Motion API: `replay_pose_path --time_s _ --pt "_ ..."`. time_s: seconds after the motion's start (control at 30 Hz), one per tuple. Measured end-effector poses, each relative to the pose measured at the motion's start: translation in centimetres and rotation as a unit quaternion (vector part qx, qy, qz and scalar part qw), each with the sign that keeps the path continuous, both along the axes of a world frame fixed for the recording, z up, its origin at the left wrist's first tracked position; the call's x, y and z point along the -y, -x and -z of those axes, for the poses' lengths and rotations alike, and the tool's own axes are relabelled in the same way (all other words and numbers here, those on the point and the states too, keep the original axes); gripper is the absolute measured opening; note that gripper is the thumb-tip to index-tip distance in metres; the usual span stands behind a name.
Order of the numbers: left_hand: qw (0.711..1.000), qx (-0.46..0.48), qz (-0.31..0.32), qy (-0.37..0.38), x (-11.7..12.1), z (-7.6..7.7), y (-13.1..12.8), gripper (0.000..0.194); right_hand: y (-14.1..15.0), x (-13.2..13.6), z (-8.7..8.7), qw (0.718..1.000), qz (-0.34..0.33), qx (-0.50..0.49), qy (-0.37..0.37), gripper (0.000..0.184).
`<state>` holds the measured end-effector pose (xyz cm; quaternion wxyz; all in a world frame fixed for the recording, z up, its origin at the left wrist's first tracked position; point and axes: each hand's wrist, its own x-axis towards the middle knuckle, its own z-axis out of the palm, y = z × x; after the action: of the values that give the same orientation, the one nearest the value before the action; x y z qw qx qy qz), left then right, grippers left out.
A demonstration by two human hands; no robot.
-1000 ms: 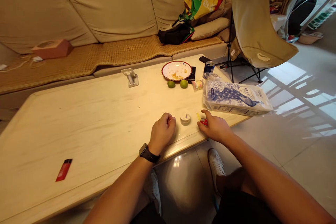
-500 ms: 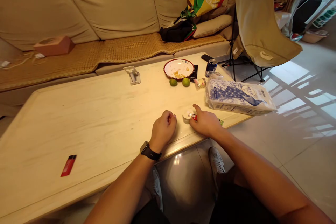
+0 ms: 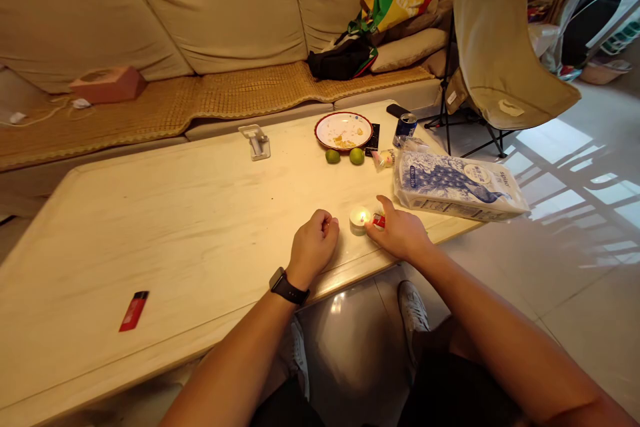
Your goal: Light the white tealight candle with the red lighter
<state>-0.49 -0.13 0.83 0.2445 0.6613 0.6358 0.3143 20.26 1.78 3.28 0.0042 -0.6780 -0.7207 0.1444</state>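
A small white tealight candle (image 3: 359,219) stands on the pale table near its front edge, with a flame at its wick. My right hand (image 3: 400,235) is just right of it, closed around a red lighter (image 3: 379,221), its metal end toward the candle. Most of the lighter is hidden by the fingers. My left hand (image 3: 314,248), with a black watch (image 3: 288,285) on the wrist, rests as a loose fist on the table left of the candle. Nothing shows in its curled fingers. A second red lighter (image 3: 134,311) lies far to the left.
Behind the candle are two green limes (image 3: 357,156), a red-rimmed plate (image 3: 323,140) with food scraps, a blue can (image 3: 405,128) and a small wrapped packet (image 3: 384,159). A large tissue pack (image 3: 450,181) overhangs the table's right edge. A white stand (image 3: 256,144) sits further back.
The candle now burns with its own flame. My right hand has drawn back slightly to the right with the lighter, away from the wick. My left hand stays in place.
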Motion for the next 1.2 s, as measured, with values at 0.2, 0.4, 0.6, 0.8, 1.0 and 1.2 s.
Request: replay_pose_path --time_s 0.2,0.4,0.6,0.8,1.0,1.2 --pt "1.000 -0.003 0.000 0.004 0.0 0.1 -0.2 0.019 -2.2 0.5 0.7 1.000 0.016 0.024 -0.001 0.070" --pt "1.000 -0.004 0.004 0.008 0.0 0.3 -0.4 0.018 -4.0 1.3 1.3 1.000 0.004 0.031 0.000 0.068" --pt "1.000 -0.004 0.002 0.014 -0.1 0.4 -0.4 0.019 -4.6 1.8 1.2 1.000 0.001 0.030 0.010 0.067" --pt "1.000 -0.018 0.005 0.008 -0.1 0.6 -0.2 0.021 -4.4 1.9 1.0 1.000 -0.001 0.021 0.008 0.065" --pt "1.000 -0.017 0.006 0.001 -0.1 0.6 -0.2 0.019 -4.5 1.8 1.1 1.000 -0.014 0.017 0.001 0.065" --pt "1.000 -0.008 0.008 0.002 -0.1 0.4 -0.3 0.019 -4.5 1.9 1.3 1.000 -0.022 0.016 0.001 0.066"
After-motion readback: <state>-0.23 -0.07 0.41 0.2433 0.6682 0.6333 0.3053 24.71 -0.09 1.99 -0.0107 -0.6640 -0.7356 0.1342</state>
